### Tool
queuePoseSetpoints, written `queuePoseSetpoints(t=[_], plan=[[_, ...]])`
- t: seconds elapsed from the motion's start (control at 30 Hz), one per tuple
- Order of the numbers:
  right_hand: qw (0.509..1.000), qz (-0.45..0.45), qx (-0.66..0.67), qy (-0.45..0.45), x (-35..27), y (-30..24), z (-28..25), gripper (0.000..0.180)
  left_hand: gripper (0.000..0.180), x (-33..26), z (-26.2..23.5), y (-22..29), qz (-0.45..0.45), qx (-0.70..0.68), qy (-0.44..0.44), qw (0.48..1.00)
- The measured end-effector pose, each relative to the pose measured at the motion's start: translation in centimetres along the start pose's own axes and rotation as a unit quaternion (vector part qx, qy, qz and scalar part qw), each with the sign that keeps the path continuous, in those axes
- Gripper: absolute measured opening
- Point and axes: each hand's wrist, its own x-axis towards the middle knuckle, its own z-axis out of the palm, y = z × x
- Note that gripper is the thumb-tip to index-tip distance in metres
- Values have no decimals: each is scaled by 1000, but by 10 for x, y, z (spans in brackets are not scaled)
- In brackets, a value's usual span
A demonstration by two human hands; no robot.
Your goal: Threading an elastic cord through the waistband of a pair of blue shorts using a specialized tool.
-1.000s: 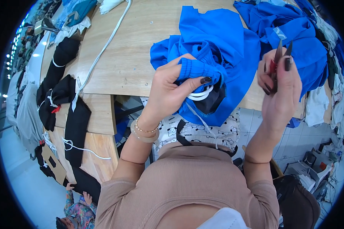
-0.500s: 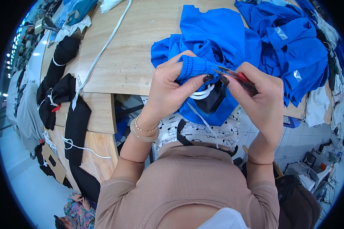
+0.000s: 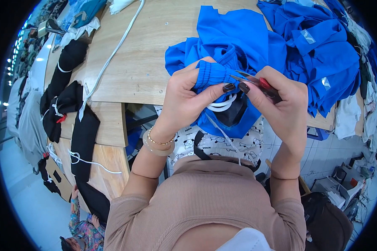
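Observation:
A blue garment [image 3: 251, 37] lies bunched at the table's near edge and hangs over toward my lap. My left hand [image 3: 184, 98] is closed on its gathered elastic edge [image 3: 213, 73], thumb pressed on the cloth. In my right hand [image 3: 282, 100] is a pair of thread snips [image 3: 264, 83] with some red on the handle. Their blades point left and lie at the elastic edge, close to my left thumb tip. The two thumbs almost meet. Below them, a white cord [image 3: 222, 105] loops out of the garment beside its dark inside.
More blue garments [image 3: 322, 54] are heaped at the right. Black cloth bundles [image 3: 81, 138] tied with white cord lie on the left. A long white cord [image 3: 113, 54] crosses the wooden table [image 3: 142, 71]. A co-worker [image 3: 86, 230] is at the lower left; a dark chair [image 3: 326, 221] stands lower right.
My right hand and the snips have shifted slightly left along the elastic edge. My left hand has hardly moved. The co-worker has reached one hand up to the black cloth.

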Motion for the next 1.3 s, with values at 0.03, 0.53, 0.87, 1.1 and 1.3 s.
queuePoseSetpoints(t=[0.03, 0.53, 0.87, 1.1, 1.3], plan=[[1000, 0, -1, 0, 0, 0, 0, 18, 11, 0, 1, 2, 0, 0, 0, 1000], [984, 36, 161, 68, 1, 3, 20, 20, 12, 4, 3, 17, -64, -36, 32, 997], [948, 75, 296, 93, -1, 0, 11, 40, 11, 3, 3, 4, -32, 6, 20, 999], [984, 13, 138, 108, -3, -2, -13, 17, 10, 3, 4, 5, -24, -24, 35, 999], [996, -12, -92, 16, -2, -11, -5, 23, 11, 2, 3, 7, -43, -12, 37, 998]])
